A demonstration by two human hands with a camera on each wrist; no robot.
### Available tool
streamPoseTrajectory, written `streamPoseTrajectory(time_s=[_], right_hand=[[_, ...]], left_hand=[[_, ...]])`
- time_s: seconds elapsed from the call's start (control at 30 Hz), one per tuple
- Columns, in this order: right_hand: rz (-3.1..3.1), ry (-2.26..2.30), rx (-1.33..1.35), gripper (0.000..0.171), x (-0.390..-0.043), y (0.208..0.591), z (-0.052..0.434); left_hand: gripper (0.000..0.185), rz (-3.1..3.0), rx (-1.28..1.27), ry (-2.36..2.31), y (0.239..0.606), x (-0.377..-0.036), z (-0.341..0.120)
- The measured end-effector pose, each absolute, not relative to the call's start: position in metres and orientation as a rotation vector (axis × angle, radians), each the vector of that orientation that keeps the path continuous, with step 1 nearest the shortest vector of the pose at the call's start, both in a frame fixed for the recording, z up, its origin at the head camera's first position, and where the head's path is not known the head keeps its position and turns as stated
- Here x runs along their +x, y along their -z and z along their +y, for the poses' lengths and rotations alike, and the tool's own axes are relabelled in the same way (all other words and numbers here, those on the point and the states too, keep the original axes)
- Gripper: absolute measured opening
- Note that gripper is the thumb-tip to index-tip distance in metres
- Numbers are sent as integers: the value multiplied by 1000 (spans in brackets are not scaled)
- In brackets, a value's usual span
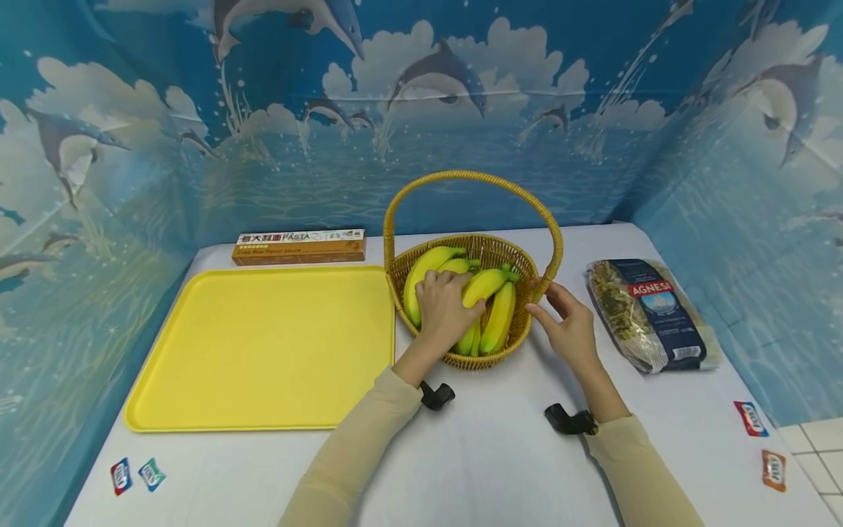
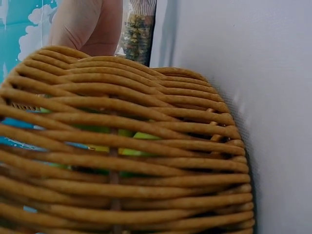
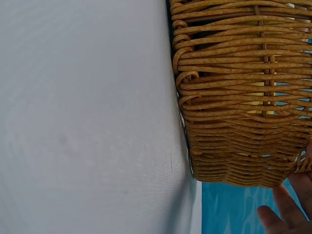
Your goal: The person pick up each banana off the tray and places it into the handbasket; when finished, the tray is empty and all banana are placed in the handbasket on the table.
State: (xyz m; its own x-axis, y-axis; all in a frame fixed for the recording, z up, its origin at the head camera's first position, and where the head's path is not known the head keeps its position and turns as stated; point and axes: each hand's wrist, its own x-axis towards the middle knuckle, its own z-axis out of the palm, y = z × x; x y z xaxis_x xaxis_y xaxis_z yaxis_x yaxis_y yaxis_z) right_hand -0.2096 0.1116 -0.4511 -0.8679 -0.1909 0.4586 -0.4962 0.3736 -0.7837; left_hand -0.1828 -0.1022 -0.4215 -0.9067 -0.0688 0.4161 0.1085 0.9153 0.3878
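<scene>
A wicker basket (image 1: 490,357) with a tall hoop handle stands mid-table and holds a bunch of yellow-green bananas (image 1: 497,316). My left hand (image 1: 444,306) reaches inside and its fingers curl over the bunch. At the basket's right side my right hand (image 1: 558,313) holds the rim beside the handle's base, between thumb and fingers. The left wrist view is filled by the basket's woven wall (image 2: 122,161), with banana (image 2: 141,136) showing through the gaps. In the right wrist view I see the basket wall (image 3: 234,97) and my right fingertips (image 3: 287,214) at its edge.
A yellow tray (image 1: 263,344) lies left of the basket, touching it. A long pasta box (image 1: 299,247) lies behind the tray, and a bag of pasta (image 1: 648,315) sits to the right. Small sachets (image 1: 136,475) lie at the front corners. Blue dolphin-print walls enclose the table.
</scene>
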Motion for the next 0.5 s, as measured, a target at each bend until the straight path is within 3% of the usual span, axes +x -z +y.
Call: streamPoseTrajectory(time_s=[0.27,0.5], right_hand=[[-2414,-1434,540,47,-208,446,117],[-2466,-1128,664,55,-207,441,137]], left_hand=[[47,-2675,-207,813,399,-159,-119],[45,-2629,-143,980,384,-116,-176]])
